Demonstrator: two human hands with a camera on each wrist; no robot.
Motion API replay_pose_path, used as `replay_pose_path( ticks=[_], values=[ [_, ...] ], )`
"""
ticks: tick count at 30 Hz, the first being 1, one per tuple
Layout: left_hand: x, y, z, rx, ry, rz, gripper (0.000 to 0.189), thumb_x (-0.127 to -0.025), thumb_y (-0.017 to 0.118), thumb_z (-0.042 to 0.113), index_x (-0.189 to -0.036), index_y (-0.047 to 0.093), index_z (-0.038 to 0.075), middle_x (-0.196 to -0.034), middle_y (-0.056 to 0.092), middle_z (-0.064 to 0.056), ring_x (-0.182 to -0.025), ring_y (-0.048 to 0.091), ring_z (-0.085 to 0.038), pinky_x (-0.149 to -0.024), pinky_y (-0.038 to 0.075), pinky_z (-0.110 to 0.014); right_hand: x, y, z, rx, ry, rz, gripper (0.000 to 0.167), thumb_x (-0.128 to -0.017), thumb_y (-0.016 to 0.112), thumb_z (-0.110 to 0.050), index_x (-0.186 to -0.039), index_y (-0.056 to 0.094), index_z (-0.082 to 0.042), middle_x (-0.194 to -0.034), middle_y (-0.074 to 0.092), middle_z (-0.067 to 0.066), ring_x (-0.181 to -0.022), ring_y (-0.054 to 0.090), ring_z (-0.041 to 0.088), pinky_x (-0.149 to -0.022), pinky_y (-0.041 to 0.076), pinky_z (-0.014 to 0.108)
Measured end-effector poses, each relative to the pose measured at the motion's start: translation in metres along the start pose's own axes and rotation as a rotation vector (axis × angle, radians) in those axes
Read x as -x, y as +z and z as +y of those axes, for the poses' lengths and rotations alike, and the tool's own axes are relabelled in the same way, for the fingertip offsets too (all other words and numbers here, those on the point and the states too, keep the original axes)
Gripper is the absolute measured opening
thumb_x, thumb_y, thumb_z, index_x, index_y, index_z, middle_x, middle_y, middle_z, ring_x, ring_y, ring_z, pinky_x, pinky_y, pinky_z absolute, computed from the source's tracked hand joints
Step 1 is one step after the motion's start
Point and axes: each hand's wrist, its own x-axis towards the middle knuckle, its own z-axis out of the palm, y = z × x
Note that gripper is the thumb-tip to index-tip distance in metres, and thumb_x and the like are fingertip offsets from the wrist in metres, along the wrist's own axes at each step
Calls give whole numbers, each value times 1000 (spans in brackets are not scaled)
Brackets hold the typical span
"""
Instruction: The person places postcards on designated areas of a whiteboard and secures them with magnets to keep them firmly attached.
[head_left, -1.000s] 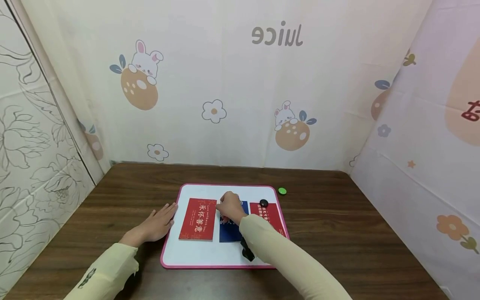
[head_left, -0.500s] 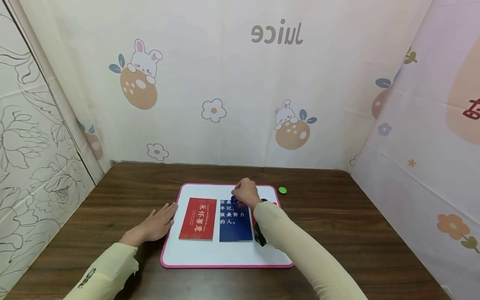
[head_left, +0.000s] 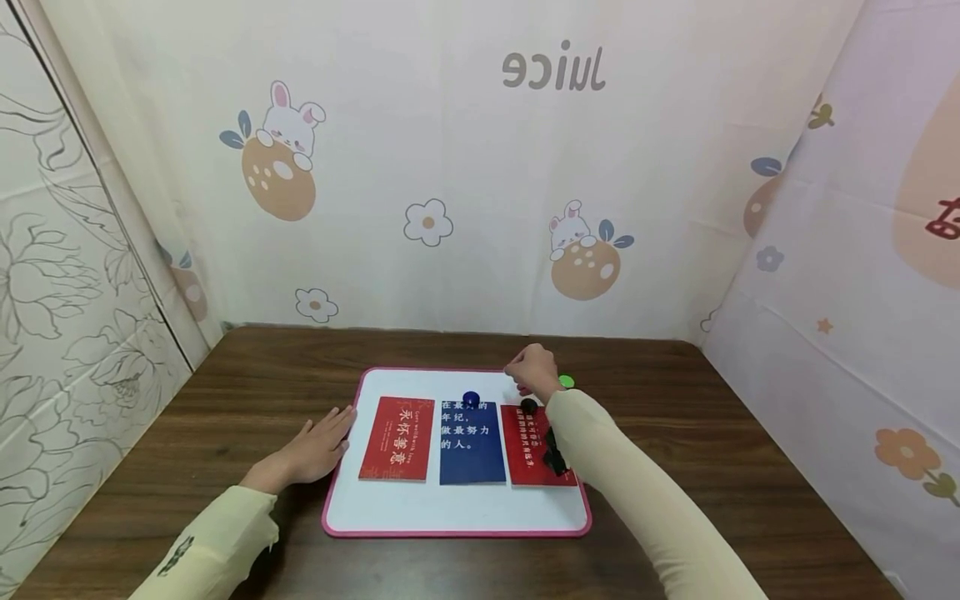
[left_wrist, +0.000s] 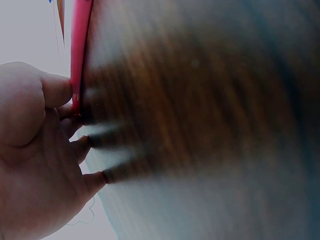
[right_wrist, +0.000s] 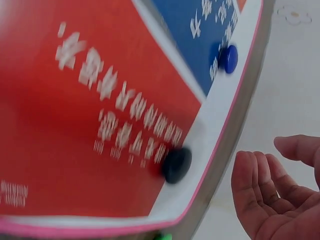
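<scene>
A pink-rimmed whiteboard [head_left: 405,512] lies on the table with a red card [head_left: 395,437], a blue card [head_left: 472,465] and a second red card [head_left: 525,475] in a row. On the blue card's top edge sits a round blue magnet [head_left: 471,399]; a black magnet [head_left: 528,406] sits on the right red card's top edge. My left hand [head_left: 315,447] rests at the board's left edge, fingers fairly straight and touching the pink rim [left_wrist: 79,55]. Above the board's far right part is my right hand [head_left: 535,371], its thumb and bent fingers apart and holding nothing in the right wrist view.
A green magnet [head_left: 567,382] lies on the wooden table [head_left: 675,467] just beyond the board's far right corner, close to my right hand. Patterned curtains [head_left: 442,275] hang behind and along both sides. A black strap [head_left: 555,454] is on the right wrist.
My right hand has let go of the blue magnet, left on the blue card's top edge, and moved right toward the green magnet. The left hand stays put.
</scene>
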Motion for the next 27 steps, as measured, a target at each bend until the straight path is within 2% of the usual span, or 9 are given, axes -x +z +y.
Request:
replay_pose_path(
  ticks=[4,10,15,17,23,27],
  values=[
    [0,0,0,1,-6,3,61,-97,51,16,-147,26,-6,-151,24,-27,-139,13,-46,-105,6,-68,-6,-14,8,7,0,12,18,-89,66,-13,-94,68,4,-89,64,15,-75,63,26,-67,56,34],
    [-1,0,-1,2,-8,9,60,-97,51,15,-147,26,-6,-151,24,-27,-139,14,-46,-105,6,-68,-15,-34,23,3,-41,60,19,-87,64,-11,-94,67,7,-83,64,16,-77,64,29,-67,56,38],
    [-1,0,-1,-3,-12,7,60,-97,51,16,-147,26,-5,-151,24,-27,-139,14,-46,-105,7,-68,-18,-46,35,-8,-3,94,21,-88,63,-11,-94,66,9,-83,65,22,-59,59,21,-65,54,39],
    [-1,0,0,-1,-14,7,60,-97,51,17,-147,26,-5,-151,24,-27,-139,14,-46,-105,7,-68,-21,-49,41,-7,22,104,20,-88,63,-11,-94,65,9,-81,64,20,-56,56,16,-65,54,39],
    [0,3,-2,7,-11,14,60,-97,51,16,-147,26,-5,-151,24,-26,-140,14,-46,-105,6,-68,-31,-55,61,-13,58,117,21,-87,63,-8,-98,64,10,-90,63,20,-70,65,27,-72,55,42],
    [-2,3,-4,11,3,25,61,-96,51,17,-147,27,-5,-151,25,-27,-139,14,-46,-105,6,-68,-35,-57,67,-4,87,114,21,-87,64,-6,-100,65,10,-95,63,22,-69,64,26,-71,55,39]
  ],
)
